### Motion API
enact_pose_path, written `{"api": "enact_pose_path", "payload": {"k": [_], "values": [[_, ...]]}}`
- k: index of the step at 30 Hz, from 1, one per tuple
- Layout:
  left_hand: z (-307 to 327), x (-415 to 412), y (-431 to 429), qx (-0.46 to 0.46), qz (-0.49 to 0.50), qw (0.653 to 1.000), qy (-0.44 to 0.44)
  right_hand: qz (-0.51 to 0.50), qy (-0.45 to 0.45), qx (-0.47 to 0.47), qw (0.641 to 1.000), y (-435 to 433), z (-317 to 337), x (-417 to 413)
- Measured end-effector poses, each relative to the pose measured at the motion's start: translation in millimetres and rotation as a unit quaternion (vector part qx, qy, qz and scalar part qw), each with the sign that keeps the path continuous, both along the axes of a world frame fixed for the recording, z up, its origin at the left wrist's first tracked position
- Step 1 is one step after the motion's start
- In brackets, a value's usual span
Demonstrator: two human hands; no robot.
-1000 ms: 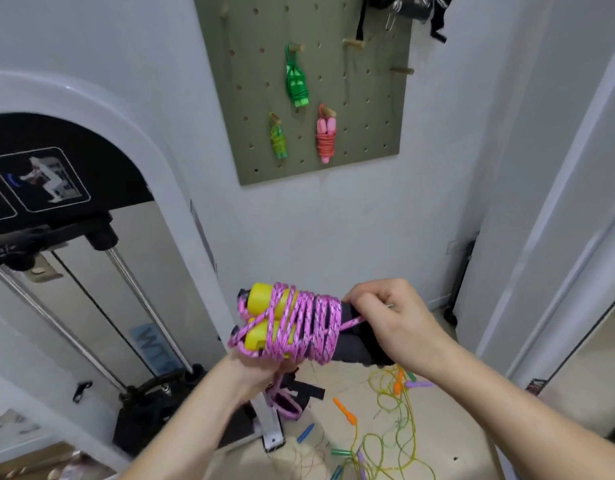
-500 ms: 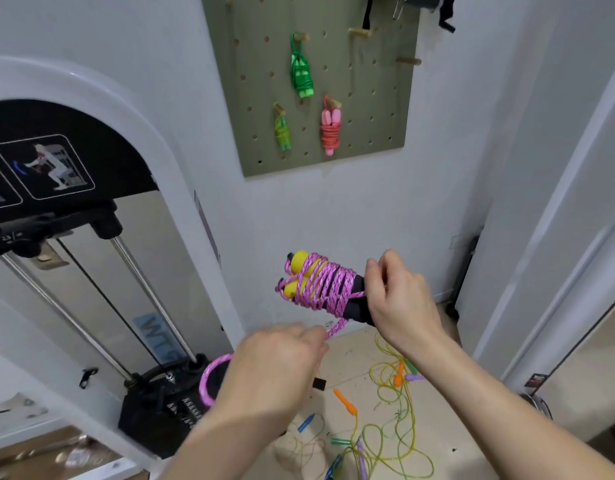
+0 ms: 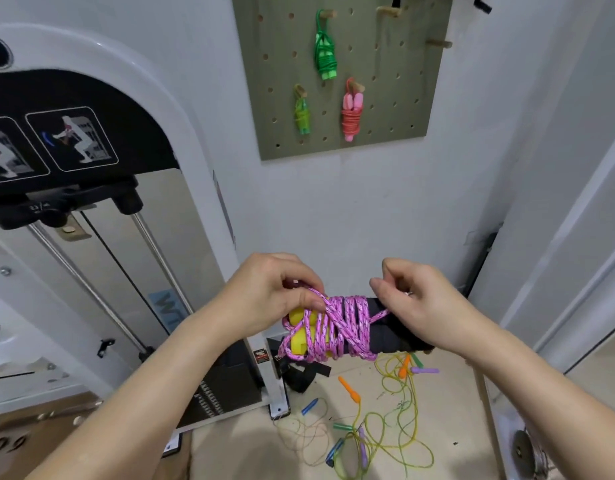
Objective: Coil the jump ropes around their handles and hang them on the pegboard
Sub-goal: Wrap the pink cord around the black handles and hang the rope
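A pink jump rope [image 3: 344, 327] is wound in many turns around its two black handles [image 3: 389, 336] with yellow ends [image 3: 297, 336], held level at chest height. My left hand [image 3: 275, 292] pinches a strand of the pink rope above the yellow ends. My right hand [image 3: 413, 299] grips the black handles and a strand near their right end. The olive pegboard [image 3: 379, 109] hangs on the wall above, with a green coiled rope [image 3: 325, 58], a lime one [image 3: 302, 114] and a coral-pink one [image 3: 351, 114] on wooden pegs.
Loose ropes [image 3: 389, 434] with orange, blue, purple and green handles lie tangled on the floor below my hands. A white cable exercise machine [image 3: 133, 209] with a weight stack stands at the left. Bare wooden pegs [image 3: 437, 43] stick out at the pegboard's upper right. A door frame lies right.
My left hand rose from below and took the rope's strand over the yellow ends. The bundle dropped slightly and now lies level between both hands.
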State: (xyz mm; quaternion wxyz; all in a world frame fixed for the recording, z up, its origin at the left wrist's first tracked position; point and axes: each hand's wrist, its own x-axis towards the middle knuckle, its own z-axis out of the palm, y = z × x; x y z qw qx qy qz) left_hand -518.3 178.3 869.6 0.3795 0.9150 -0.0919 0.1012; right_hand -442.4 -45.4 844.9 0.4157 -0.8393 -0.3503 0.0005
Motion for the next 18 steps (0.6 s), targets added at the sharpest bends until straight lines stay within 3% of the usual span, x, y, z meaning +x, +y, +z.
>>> {"api": "enact_pose_path", "payload": {"k": [2,5,9,13,16,18], "values": [[1.9,-5.7,-0.1,0.08,0.006,0.995,-0.052,-0.035,-0.02,0.005,0.999,-1.4,-0.5,1.7],[8.9,-22.0,-2.3,0.251,0.007,0.958,-0.137,-0.16,0.001,0.069,0.985,-2.9,-3.3,14.5],[-2.5,-29.3,-13.9,0.263,-0.007,0.958,-0.117,-0.244,0.211,0.191,0.927,-3.1,-18.3,34.8],[-24.0,-28.9,-14.8,0.295,0.0,0.95,-0.104,-0.263,0.365,0.221,0.865,-4.5,-43.3,41.9],[-29.7,-33.1,-0.5,0.314,0.012,0.943,-0.114,-0.249,0.391,0.198,0.864,-3.3,-53.2,37.1],[-28.9,-34.9,8.2,0.328,0.023,0.935,-0.134,-0.242,0.354,0.173,0.887,1.6,-50.7,31.7]]}}
